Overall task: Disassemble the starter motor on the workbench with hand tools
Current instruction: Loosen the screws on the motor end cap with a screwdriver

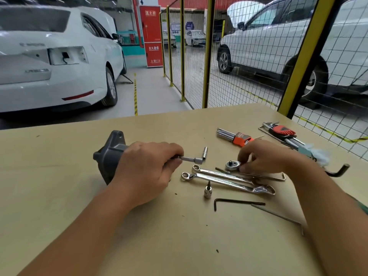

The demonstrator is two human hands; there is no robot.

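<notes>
Starter motor (108,156) lay on its side on the workbench (59,196), left of the tools, with the left hand (147,168) clamped round its body. Right hand (264,156) pinched the ratchet head (232,164) resting on the bench, just above two ring spanners (225,179). An extension bar (191,159) stuck out rightward past the left fingers, socket (204,151) near its tip.

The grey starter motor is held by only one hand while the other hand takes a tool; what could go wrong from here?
1. The grey starter motor lies on the bare tan workbench, steadied only by the left hand; it may roll under torque.
2. The right hand grips the ratchet head amid crowded chrome ring spanners; it could knock them.
3. The small upright bit socket could tip and roll away.
</notes>
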